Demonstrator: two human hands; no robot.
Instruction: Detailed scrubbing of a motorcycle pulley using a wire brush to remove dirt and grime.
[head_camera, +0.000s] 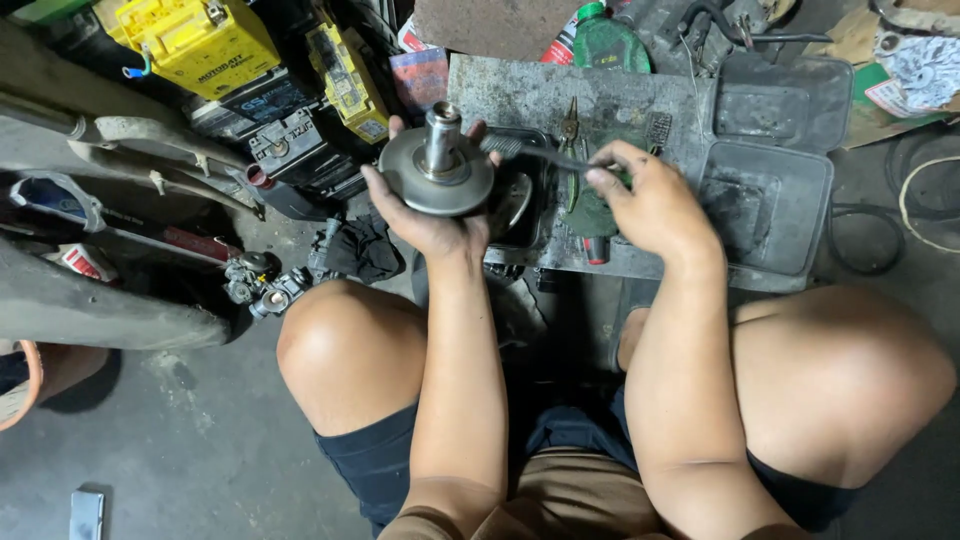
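1. Above the person's bare knees, the left hand (432, 215) is cupping a round grey metal pulley disc (437, 172) from beneath, fingers curling around its rim, with the disc's short shaft (442, 135) pointing up.
2. Just to the right, the right hand (645, 205) is pinching the handle of a dark brush (530, 152), whose bristled end is lying against the disc's far edge.
3. Beyond both hands, a dirty grey metal tray (540, 95) is sitting on the floor, carrying pliers (571, 125) and a green rag (590, 212).
4. Yellow batteries (195, 40) are standing at the upper left.
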